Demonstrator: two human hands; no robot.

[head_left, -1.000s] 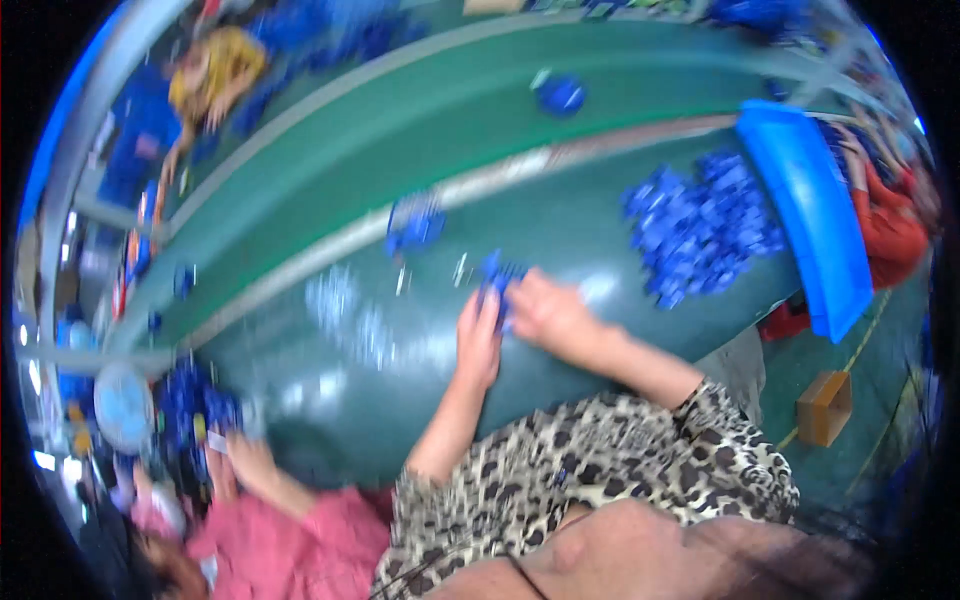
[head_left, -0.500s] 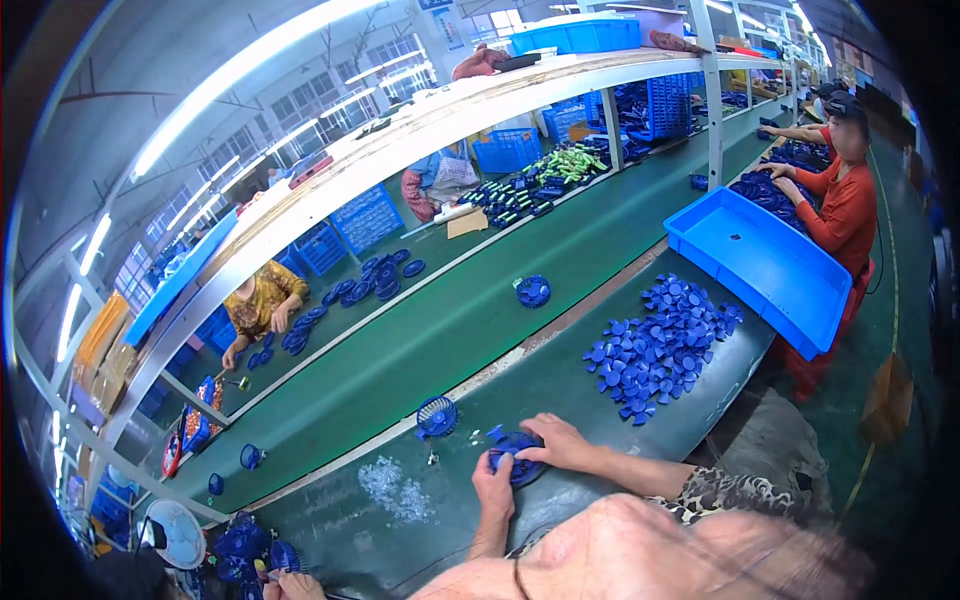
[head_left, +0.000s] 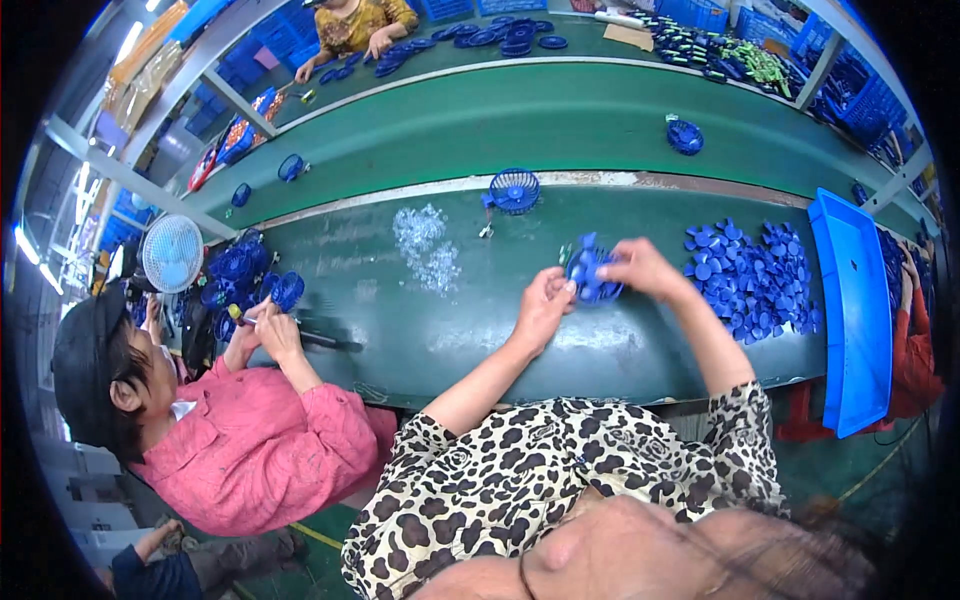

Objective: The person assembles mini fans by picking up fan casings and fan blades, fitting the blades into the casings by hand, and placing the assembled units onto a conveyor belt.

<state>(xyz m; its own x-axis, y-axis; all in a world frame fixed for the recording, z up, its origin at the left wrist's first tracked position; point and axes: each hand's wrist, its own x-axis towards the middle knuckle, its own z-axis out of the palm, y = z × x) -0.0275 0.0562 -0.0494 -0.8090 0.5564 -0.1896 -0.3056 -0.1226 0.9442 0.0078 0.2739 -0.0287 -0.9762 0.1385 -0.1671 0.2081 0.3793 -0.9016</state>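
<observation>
A round blue fan housing [head_left: 588, 290] sits over the bench in front of me, with a small metal part at its upper left edge. My left hand [head_left: 544, 306] is closed on the housing's left rim, thumb on top. From the right, my right hand [head_left: 645, 268] reaches over it with fingers bent together on its face; whatever lies under those fingertips is too small to make out. Left of my hands is a scatter of small clear plastic pieces [head_left: 425, 245]. To the right lies a heap of blue round caps [head_left: 750, 280].
Another blue fan housing [head_left: 514, 191] rests at the bench's far edge. Beyond runs a green conveyor belt [head_left: 450, 125] carrying a housing [head_left: 684, 136]. A blue tray [head_left: 855, 310] stands at the right. A co-worker in pink [head_left: 270, 440] sits close on my left, holding a tool.
My view has swung down and leftward, bringing the co-worker in pink into sight. Both hands stay at the same fan housing; the right hand's fingers have shifted across its face.
</observation>
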